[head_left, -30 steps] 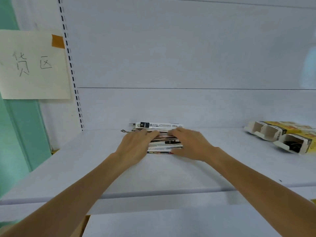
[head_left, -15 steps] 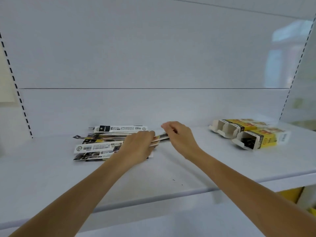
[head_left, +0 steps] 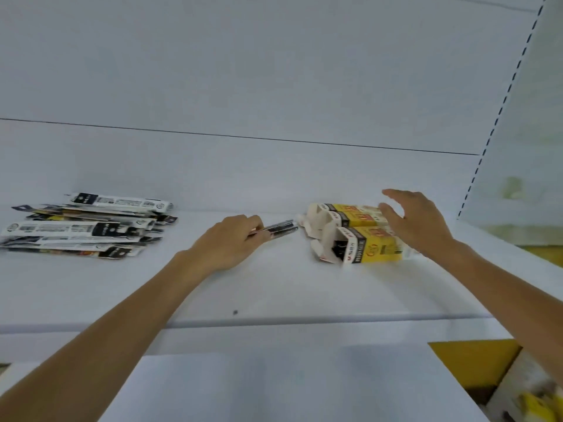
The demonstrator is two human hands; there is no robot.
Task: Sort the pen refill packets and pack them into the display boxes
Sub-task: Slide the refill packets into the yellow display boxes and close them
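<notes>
A loose pile of black-and-white pen refill packets lies on the white shelf at the left. My left hand grips a few refill packets, whose ends point at the open mouths of the boxes. Two yellow display boxes lie on their sides at the right, flaps open toward the left; the nearer one shows dark contents inside. My right hand hovers open just above the boxes' far ends, fingers spread.
The shelf's white back panel rises behind everything. A slotted upright runs along the right side. Below the shelf at the lower right sits a yellow carton with packaged goods. A small dark speck lies near the shelf's front edge.
My view swung right. My left hand carried a few packets from the pile toward the boxes. My right hand let go of them and moved over the yellow boxes.
</notes>
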